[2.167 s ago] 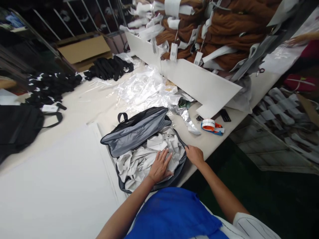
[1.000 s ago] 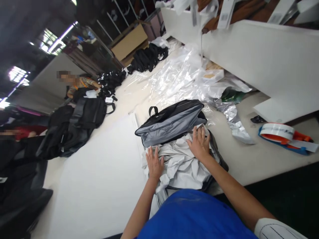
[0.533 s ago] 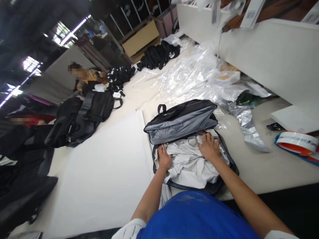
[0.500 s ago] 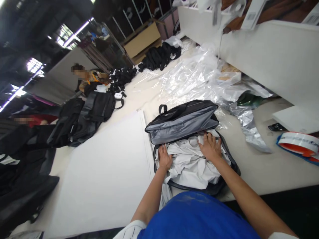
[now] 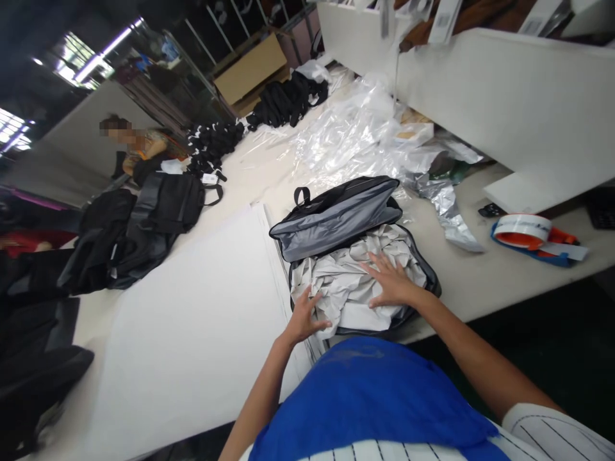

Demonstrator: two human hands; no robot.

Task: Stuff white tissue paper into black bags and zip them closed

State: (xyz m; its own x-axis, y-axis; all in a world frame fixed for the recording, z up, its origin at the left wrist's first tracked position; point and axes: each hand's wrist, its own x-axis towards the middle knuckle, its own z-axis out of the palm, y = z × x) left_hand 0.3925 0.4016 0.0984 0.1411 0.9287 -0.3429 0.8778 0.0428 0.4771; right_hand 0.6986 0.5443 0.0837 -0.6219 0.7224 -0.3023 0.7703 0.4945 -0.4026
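With fingers spread and holding nothing, the right hand (image 5: pixel 390 282) lies on crumpled paper (image 5: pixel 353 285) filling the open black bag (image 5: pixel 336 218), left hand (image 5: pixel 302 318) at its left edge, fingers parted, also empty. Bag sits on the tabletop (image 5: pixel 475 282), right of the white sheets (image 5: pixel 192 333); farther right, tape roll (image 5: pixel 523 229) in orange-blue dispenser, dark print unreadable, and upper right, white tag (image 5: pixel 445 22) with barcode, text too small.

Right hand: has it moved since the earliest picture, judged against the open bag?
Yes. The right hand has gone left, from the right rim of the open bag to over the crumpled paper inside.
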